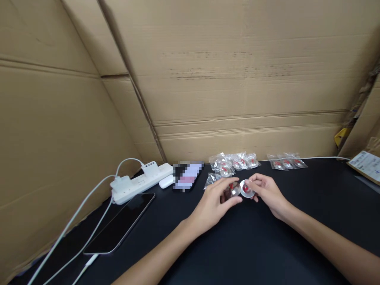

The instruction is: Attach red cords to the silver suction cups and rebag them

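Observation:
My left hand [212, 204] curls its thumb and fingers round a shiny silver round piece [235, 190] with some red on it. Part of that piece is hidden behind the fingers. Close by on the right, my right hand [264, 192] pinches a small white-rimmed disc [246, 190] with a red middle. The two round pieces are side by side, almost touching, above the black table. Just beyond my left hand lies a clear plastic bag [211, 179]. What exactly the round pieces are I cannot tell.
Several bagged silver-and-red round pieces [242, 163] lie at the back, with another group [287, 163] further right. On the left are a white power strip [139, 185], cables and a dark phone [121, 223]. Cardboard walls [208, 91] enclose the black table [255, 249].

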Motion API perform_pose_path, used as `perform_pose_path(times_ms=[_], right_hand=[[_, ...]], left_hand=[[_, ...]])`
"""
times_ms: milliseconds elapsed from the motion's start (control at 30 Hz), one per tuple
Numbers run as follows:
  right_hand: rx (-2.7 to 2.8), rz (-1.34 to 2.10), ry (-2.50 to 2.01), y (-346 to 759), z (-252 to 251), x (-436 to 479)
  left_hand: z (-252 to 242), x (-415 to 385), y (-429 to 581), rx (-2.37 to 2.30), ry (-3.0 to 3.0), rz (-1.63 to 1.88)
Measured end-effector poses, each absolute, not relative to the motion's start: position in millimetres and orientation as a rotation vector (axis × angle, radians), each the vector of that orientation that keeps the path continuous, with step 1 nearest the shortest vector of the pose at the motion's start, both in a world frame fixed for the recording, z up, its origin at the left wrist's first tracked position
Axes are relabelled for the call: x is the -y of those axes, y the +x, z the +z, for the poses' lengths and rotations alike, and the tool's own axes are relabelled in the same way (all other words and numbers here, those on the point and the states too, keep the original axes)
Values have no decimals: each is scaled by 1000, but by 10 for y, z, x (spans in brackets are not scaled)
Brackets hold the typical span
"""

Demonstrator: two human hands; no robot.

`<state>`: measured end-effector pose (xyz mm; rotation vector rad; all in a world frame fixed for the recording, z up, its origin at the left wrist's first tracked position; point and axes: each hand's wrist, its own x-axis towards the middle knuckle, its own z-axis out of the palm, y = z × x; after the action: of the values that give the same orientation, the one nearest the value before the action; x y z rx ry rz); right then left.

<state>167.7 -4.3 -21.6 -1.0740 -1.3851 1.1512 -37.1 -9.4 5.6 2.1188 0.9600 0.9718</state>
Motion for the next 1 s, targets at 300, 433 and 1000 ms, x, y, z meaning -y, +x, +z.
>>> perform_pose_path(times_ms=[300, 433, 1000], right_hand=[[1807, 187, -1526, 2005, -329, -173], [1828, 65, -1260, 1875, -208, -13], [2007, 475, -925, 1535, -153, 276]], left_hand=[[101, 27, -325, -709, 999, 933], [110, 54, -317, -690, 952, 896], [8, 155, -227, -628, 1366, 721]])
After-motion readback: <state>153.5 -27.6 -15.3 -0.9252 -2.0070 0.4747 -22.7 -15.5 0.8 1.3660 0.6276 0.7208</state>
